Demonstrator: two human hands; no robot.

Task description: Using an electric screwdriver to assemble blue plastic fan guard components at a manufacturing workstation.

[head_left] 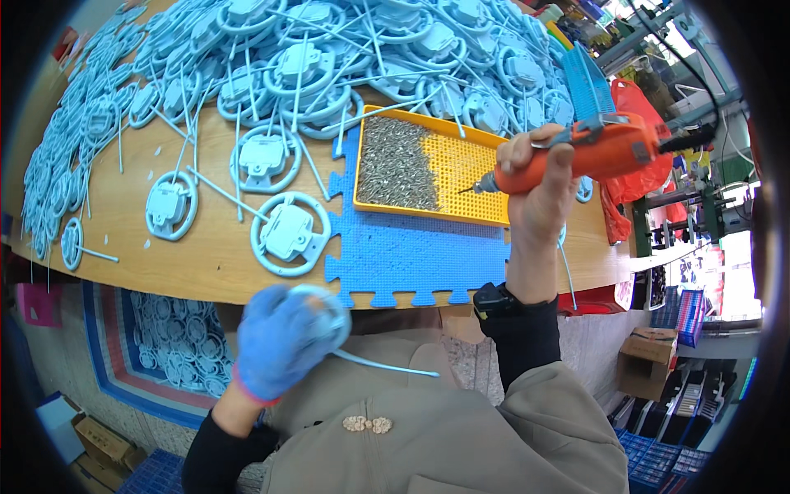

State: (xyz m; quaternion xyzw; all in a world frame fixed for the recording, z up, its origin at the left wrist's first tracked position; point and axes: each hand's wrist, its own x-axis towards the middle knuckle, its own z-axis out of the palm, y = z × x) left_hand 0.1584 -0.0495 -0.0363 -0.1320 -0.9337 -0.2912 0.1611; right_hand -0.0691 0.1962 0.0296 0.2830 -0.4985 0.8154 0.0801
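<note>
My left hand (pixel 276 344), in a blue glove, grips a light-blue plastic ring part (pixel 332 317) in front of the table's near edge. The part's thin stem points down to the right. Bare fingers of my right hand (pixel 545 185) wrap round an orange electric screwdriver (pixel 599 152), held level with its bit pointing left. That bit hovers over the bare mesh half of a yellow tray (pixel 465 169). Small metal screws (pixel 395 165) fill the tray's left half. Under the tray lies a blue foam mat (pixel 428 259). Two similar ring parts lie nearby, one (pixel 288 232) left of the mat.
A large heap of light-blue ring parts (pixel 300 66) covers the far side of the wooden table (pixel 206 276). More fill a striped bag (pixel 177 342) below at left. Red plastic bags (pixel 634 148) hang at the right edge. An open cardboard box (pixel 646 362) stands lower right.
</note>
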